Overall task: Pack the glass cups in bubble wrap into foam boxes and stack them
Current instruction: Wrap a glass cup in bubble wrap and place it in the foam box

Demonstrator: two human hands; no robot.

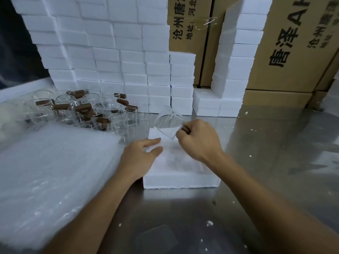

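My right hand (199, 139) has its fingers (183, 132) curled tight around the brown handle of a glass cup (167, 125), which tilts over the far end of the foam box (181, 173). The cup's clear body sits just beyond my knuckles, touching or nearly touching the box; I cannot tell which. My left hand (141, 156) lies flat with fingers straight and slightly apart, fingertips pressing the box's near-left corner. The box rests on the steel counter (266, 162) directly under both hands. To the left of my left hand lies a thick pile of bubble wrap (55, 171), touching my forearm. Beyond that hand, further left, a cluster of glass cups with brown handles (82, 109) stands packed together on the counter. Behind those and past my fingers rises a wall of stacked foam boxes (110, 52), with a leaning column of foam boxes (238, 52) to the right of it. Brown cartons (293, 52) printed with black characters stand at the back right. Small white foam crumbs (210, 223) dot the counter near my right forearm.
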